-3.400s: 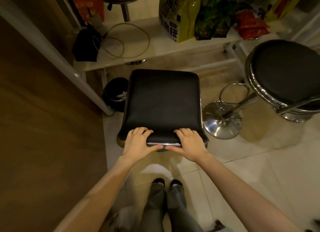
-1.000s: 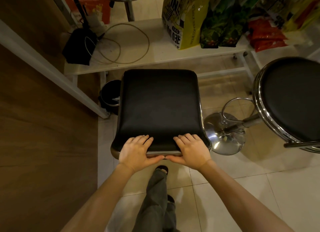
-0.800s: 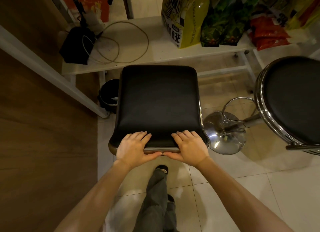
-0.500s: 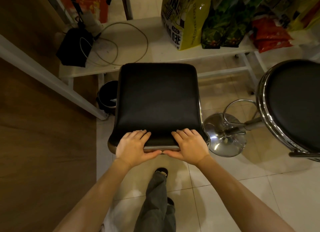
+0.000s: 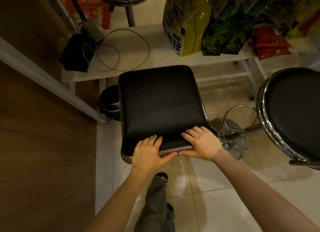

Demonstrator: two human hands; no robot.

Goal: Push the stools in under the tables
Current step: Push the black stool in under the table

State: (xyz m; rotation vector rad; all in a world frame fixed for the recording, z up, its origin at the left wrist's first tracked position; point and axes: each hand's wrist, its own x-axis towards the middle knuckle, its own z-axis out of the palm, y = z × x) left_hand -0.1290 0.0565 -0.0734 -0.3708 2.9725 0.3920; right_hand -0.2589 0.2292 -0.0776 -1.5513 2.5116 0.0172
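Black padded square stool (image 5: 161, 103): left hand (image 5: 149, 153) and right hand (image 5: 202, 143) each grip its near chrome-edged rim, fingers on top, thumbs beneath; white worktop (image 5: 138, 58) lies beyond.

shelf (image 5: 152, 55): low, white, running across the top of the view
black pouch (image 5: 76, 53): at the shelf's left end, a pale cord looped over it
cable (image 5: 128, 49): loose coils on the shelf, left of its middle
yellow bag (image 5: 187, 22): upright, right of the shelf's middle
green bags (image 5: 225, 36): upright, just beside the yellow bag
red packets (image 5: 270, 44): flat at the shelf's right end
bin (image 5: 109, 100): small, dark, on the floor below the shelf's left front edge
red mat (image 5: 90, 8): floor, top left
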